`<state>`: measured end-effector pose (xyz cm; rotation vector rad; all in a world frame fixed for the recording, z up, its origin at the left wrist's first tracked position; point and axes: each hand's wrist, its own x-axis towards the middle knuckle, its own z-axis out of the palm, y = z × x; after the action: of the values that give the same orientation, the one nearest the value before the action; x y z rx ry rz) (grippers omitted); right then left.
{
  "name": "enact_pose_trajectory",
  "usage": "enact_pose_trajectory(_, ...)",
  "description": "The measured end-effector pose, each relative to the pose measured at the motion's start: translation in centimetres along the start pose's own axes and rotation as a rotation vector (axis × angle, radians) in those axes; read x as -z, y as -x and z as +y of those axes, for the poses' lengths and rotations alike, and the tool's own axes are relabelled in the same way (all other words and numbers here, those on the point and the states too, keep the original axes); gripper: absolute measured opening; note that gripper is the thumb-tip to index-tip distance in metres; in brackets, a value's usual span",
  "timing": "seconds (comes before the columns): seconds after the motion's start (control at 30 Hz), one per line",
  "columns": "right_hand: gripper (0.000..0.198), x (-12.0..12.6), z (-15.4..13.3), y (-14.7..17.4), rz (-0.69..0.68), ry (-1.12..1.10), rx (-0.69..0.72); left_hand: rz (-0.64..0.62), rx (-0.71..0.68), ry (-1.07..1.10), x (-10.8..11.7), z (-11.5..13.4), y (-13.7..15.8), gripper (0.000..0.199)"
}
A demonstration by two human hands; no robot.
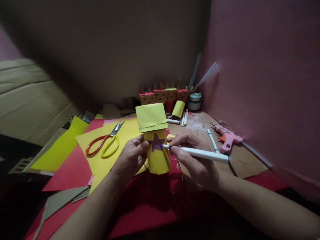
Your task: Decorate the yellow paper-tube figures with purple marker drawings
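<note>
My left hand (135,150) grips the left side of a yellow paper figure (158,163), which has a tube-shaped body and a boxy yellow top (151,116). On the front of the tube is a purple star (157,142). In my right hand (195,156) is a white marker (203,153), its purple tip touching the star's right side. The figure stands upright between my hands. Scissors (110,138) with one red and one yellow handle lie on yellow paper (82,140) to the left.
Several cardboard box heads (160,96) with ears stand at the back, near a yellow paper tube (178,109) and a lidded jar (194,101). A pink glue gun (228,137) and another marker (212,140) lie right. Red paper (68,170) and cardboard pieces (60,200) lie left.
</note>
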<state>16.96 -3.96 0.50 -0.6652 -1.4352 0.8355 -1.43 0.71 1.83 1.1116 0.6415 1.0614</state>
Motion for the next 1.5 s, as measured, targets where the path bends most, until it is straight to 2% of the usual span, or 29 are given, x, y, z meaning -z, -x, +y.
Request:
enact_pose_trajectory(0.2, 0.004, -0.1, -0.1, -0.1, 0.026, 0.042, 0.014, 0.014, -0.004, 0.004, 0.1, 0.0, 0.0, 0.049)
enact_pose_trajectory(0.33, 0.007, -0.1, -0.6, -0.3, 0.009, 0.056, 0.015, 0.010, -0.004, 0.007, -0.1, 0.1, -0.1, 0.043)
enact_pose_trajectory(0.5, 0.009, 0.0, -0.8, -0.5, -0.011, 0.060, 0.030, 0.026, -0.010, -0.002, -0.1, 0.1, -0.1, 0.046)
enact_pose_trajectory(0.83, 0.011, 0.2, -0.8, -0.4, -0.006, 0.094, -0.025, 0.001, -0.016, 0.020, 0.0, 0.1, -0.1, 0.046)
enact_pose_trajectory(1.3, 0.007, 0.0, 0.3, 0.0, 0.038, -0.043, 0.004, -0.001, -0.027, 0.036, 0.1, -0.1, -0.1, 0.047)
enact_pose_trajectory(1.5, 0.008, -0.1, 0.1, -0.1, 0.049, 0.004, -0.010, -0.026, -0.032, 0.045, 0.3, -0.2, -0.3, 0.045)
